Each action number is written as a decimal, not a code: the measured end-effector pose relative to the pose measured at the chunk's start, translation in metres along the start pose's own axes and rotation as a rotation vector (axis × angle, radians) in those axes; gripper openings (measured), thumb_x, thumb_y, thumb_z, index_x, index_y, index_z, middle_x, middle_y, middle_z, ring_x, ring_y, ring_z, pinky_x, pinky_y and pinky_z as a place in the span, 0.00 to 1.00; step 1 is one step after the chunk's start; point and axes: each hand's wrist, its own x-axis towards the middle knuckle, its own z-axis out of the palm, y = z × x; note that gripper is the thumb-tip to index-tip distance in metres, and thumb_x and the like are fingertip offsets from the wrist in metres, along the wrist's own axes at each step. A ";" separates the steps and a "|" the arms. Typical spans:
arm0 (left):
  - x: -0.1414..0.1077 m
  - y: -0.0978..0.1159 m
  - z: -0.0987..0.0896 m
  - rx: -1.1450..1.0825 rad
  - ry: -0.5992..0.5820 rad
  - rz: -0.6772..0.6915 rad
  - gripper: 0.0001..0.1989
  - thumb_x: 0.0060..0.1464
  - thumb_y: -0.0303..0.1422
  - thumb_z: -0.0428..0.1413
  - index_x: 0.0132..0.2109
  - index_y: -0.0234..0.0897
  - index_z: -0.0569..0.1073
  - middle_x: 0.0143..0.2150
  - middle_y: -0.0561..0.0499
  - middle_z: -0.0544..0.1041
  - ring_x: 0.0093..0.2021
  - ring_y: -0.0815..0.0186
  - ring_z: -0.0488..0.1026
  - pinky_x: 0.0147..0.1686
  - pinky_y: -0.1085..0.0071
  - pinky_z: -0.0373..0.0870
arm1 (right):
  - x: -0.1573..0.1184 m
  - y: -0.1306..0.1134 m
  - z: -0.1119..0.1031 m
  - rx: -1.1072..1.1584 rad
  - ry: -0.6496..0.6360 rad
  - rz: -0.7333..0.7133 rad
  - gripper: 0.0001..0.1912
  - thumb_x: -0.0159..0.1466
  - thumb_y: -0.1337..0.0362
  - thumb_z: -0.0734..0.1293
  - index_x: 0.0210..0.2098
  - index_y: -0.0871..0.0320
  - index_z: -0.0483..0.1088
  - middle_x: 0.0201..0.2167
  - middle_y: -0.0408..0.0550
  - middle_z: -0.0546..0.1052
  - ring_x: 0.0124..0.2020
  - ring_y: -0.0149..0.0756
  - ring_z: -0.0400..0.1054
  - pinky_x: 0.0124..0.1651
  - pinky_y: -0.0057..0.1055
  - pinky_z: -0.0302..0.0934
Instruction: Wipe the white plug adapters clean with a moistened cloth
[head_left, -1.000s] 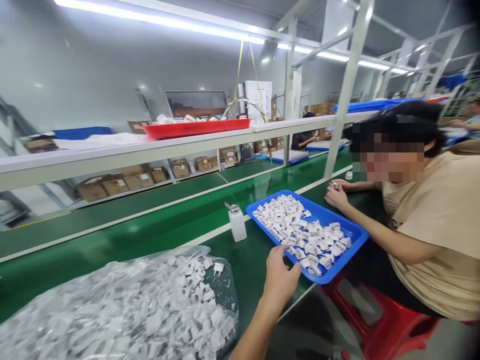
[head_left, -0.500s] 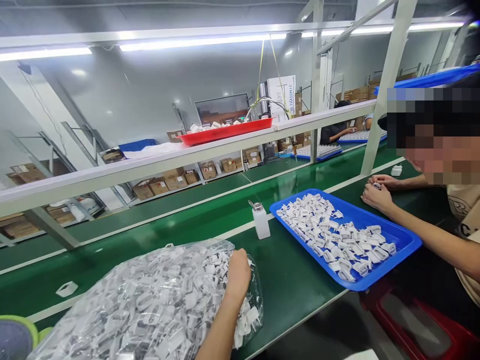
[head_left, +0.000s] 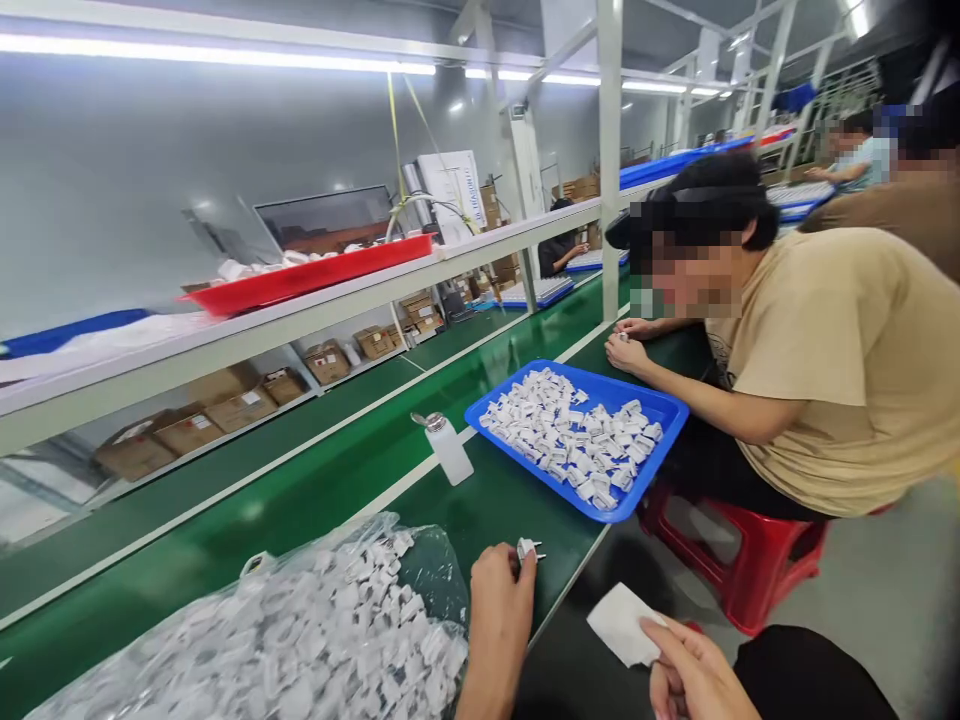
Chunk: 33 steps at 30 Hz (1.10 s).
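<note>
My left hand [head_left: 501,610] pinches a small white plug part [head_left: 528,549] with two metal pins, above the green table near its front edge. My right hand [head_left: 694,668] holds a folded white cloth [head_left: 624,624] between thumb and fingers, beyond the table's edge at the lower right. To the left of my left hand lies a clear plastic bag [head_left: 300,640] full of white plug parts. A white pump bottle [head_left: 448,450] stands behind my hands. The blue tray [head_left: 651,480] to the right of the bottle holds many similar white parts.
A person in a beige shirt [head_left: 847,340] sits on a red stool [head_left: 757,560] at the right, hands [head_left: 628,345] close together behind the blue tray. A raised shelf [head_left: 300,300] with a red tray [head_left: 315,278] runs across the back. Cardboard boxes [head_left: 240,410] stand beyond.
The view has swung right. My left hand has left the bag and now holds a plug part. My right hand has come into view with the white cloth.
</note>
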 end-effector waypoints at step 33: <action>0.008 -0.052 0.044 -0.575 0.142 0.270 0.26 0.50 0.14 0.45 0.47 0.36 0.81 0.38 0.44 0.80 0.39 0.60 0.77 0.34 0.68 0.80 | 0.063 -0.050 0.097 -1.126 -0.252 -0.575 0.24 0.74 0.59 0.50 0.63 0.52 0.66 0.32 0.47 0.82 0.32 0.41 0.78 0.35 0.30 0.65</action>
